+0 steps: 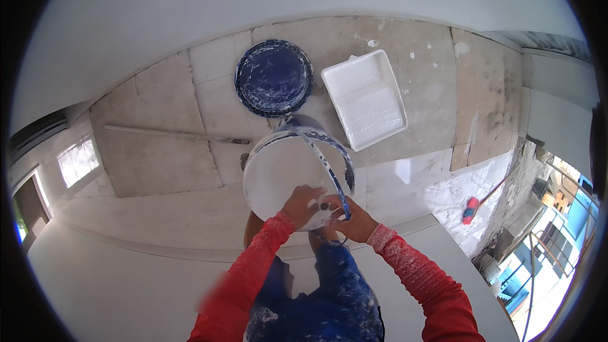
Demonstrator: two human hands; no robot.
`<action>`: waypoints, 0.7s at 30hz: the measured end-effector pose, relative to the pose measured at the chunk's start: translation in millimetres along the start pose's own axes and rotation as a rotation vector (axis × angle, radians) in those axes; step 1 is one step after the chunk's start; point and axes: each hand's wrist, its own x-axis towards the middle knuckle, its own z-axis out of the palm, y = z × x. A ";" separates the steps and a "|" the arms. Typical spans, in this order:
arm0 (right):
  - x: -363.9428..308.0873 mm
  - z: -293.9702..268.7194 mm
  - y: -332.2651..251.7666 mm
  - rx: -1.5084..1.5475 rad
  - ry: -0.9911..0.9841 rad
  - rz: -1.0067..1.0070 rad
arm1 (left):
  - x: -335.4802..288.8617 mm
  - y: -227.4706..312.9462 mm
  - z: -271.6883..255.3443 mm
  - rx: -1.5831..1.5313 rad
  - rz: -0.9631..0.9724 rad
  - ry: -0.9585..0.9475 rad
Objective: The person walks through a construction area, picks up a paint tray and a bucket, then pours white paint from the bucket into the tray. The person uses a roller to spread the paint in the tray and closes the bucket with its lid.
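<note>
A large bucket point(266, 174) with a blue, paint-smeared rim stands in front of my legs, its round opening white inside. A narrow blue strip point(326, 168) streaked with white, which looks like the bucket's handle, slants across the right part of that opening. My right hand point(354, 220) is closed around the strip's near end, at the bucket's near right edge. Beside it, my left hand point(304, 206) has its fingers bent close to the right fingers over the near rim. A small dark round spot shows between the hands; whatever the left fingers pinch is hidden.
Beyond the bucket lies a round blue lid point(273, 78) smeared with white. A white paint tray point(373, 104) sits to its right. On the left, a long pole point(171, 132) rests on the floor sheets point(158, 164). A broom point(472, 209) with red bristles lies at right.
</note>
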 end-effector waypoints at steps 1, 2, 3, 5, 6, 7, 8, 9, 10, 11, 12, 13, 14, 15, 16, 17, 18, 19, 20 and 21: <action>0.3 -2.0 -3.7 0.018 -0.044 0.074 | -0.2 -0.3 -1.4 0.018 -0.012 -0.012; 2.5 -5.5 -3.0 0.008 -0.117 0.087 | -0.2 -0.4 -2.2 0.038 -0.024 -0.025; 5.7 -10.4 -0.8 -0.002 -0.190 0.100 | -0.9 0.7 -1.6 0.033 0.019 -0.016; 14.8 -16.7 -5.4 0.001 -0.325 0.115 | -2.6 -0.7 -2.0 0.027 0.114 -0.008; 21.6 -21.2 -7.7 0.011 -0.394 0.117 | -0.6 -4.6 -5.7 0.038 0.103 -0.019; 21.8 -23.5 -7.7 0.029 -0.459 0.135 | -0.3 -2.4 -7.7 0.035 0.088 -0.043; 24.3 -24.3 -4.9 0.076 -0.464 0.164 | -0.9 -0.1 -8.2 0.033 0.073 -0.068; 28.1 -24.3 -0.6 0.124 -0.468 0.192 | -2.1 0.2 -4.6 0.012 0.071 -0.066; 34.6 -22.5 -2.0 0.163 -0.485 0.203 | -2.6 -4.2 -5.1 0.007 0.063 -0.048; 33.1 -19.7 -3.0 0.183 -0.437 0.172 | -1.8 -8.2 -4.9 0.002 0.057 -0.030; 30.1 -18.8 -4.1 0.182 -0.380 0.192 | 0.5 -10.3 -1.8 0.001 0.101 0.005; 26.4 -16.8 -8.7 0.182 -0.327 0.213 | 0.6 -14.4 5.4 -0.001 0.142 0.041; 20.6 -15.3 -12.2 0.183 -0.270 0.238 | 2.1 -13.9 10.1 -0.007 0.184 0.073; 13.7 -12.6 -14.0 0.270 -0.091 0.260 | 4.4 -14.4 13.3 0.025 0.123 0.033; 3.3 -11.4 -15.3 0.354 0.092 0.282 | 8.2 -12.4 17.6 0.054 0.063 -0.006; -6.5 -11.1 -15.2 0.437 0.276 0.301 | 11.1 -11.2 20.3 0.083 0.004 -0.046; -11.7 -12.1 -8.6 0.398 0.406 0.249 | 13.8 -10.6 22.1 0.121 -0.008 -0.061; -15.1 -14.8 3.2 0.357 0.541 0.194 | 16.0 -15.1 29.4 0.158 -0.014 -0.077; -17.1 -17.9 18.7 0.316 0.676 0.139 | 17.4 -18.6 36.1 0.198 -0.020 -0.095; -21.5 -23.3 41.5 0.396 0.639 0.079 | 18.8 -17.4 42.3 0.171 -0.035 -0.136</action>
